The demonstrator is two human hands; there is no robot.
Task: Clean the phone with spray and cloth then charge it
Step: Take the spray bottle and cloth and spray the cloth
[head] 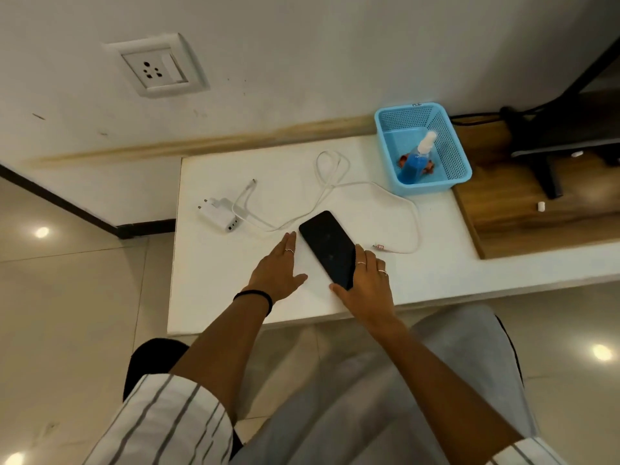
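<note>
Phone [327,249] lies dark on our white table [218,280], our right hand [364,283] curling thumb and fingers round its near end; our left hand [278,266] rests flat beside it, fingers straight. Farther back sit the blue basket [449,177], spray bottle [416,159], cable [335,182] and charger [219,214].

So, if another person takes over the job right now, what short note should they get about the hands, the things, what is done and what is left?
Left hand: open, flat on the white table, just left of the phone.
Right hand: grips the phone's near right edge; the phone lies screen up on the table.
Spray bottle: lies in the blue basket, on something reddish that may be the cloth.
Charger and white cable: on the table, not plugged into the wall socket or the phone.
Done: no sign of cleaning yet.
Left: spray, wipe, plug in, connect the phone.
</note>
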